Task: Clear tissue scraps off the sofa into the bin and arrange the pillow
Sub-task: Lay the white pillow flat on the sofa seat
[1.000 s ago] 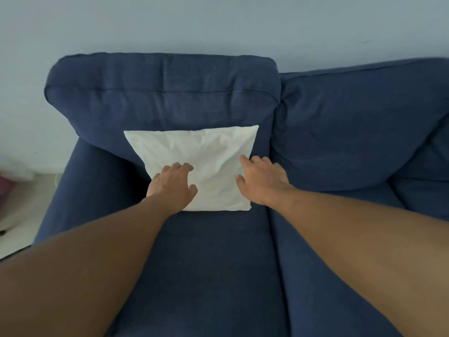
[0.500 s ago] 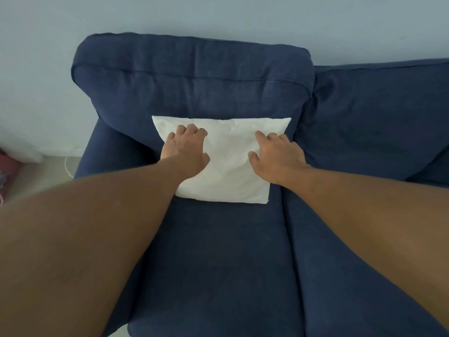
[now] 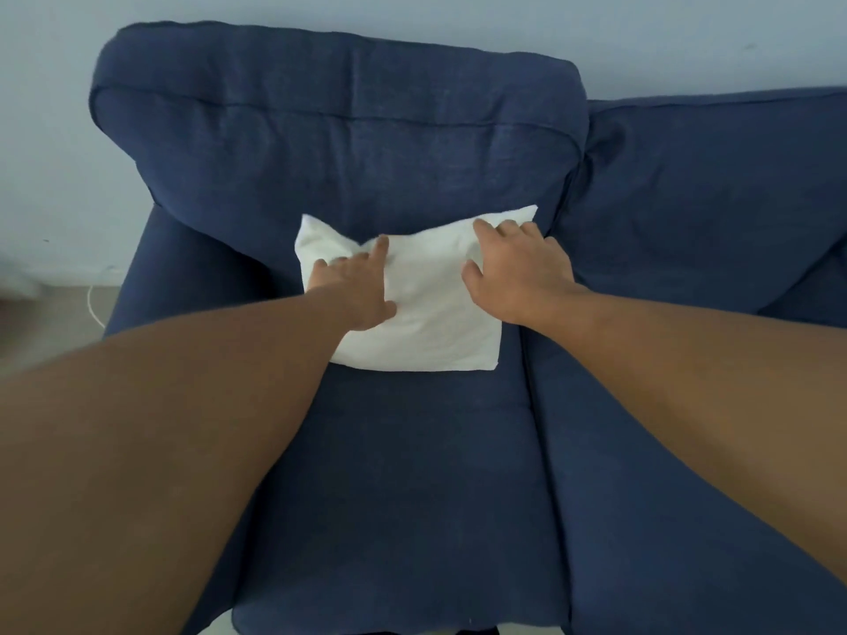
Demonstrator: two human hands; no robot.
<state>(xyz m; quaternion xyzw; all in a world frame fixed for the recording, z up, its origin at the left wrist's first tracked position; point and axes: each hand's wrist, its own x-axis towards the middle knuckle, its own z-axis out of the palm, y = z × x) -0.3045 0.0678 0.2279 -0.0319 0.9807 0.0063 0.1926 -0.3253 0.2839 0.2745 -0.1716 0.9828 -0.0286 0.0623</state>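
Pillow-arranging is our step: the white square fabric pillow [image 3: 426,309] leans at the back edge of the dark blue fabric sofa [image 3: 389,474] seat. Our left hand [image 3: 357,291] and right hand [image 3: 518,272] lie spread, pressing it. No scraps show; next we judge a gentle smoothing.

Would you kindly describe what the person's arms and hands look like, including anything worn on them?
Both forearms are bare up to the frame edge, with no sleeves in view. The left hand and right hand wear no gloves, and no rings, watch or bracelets can be seen. No markings are visible.
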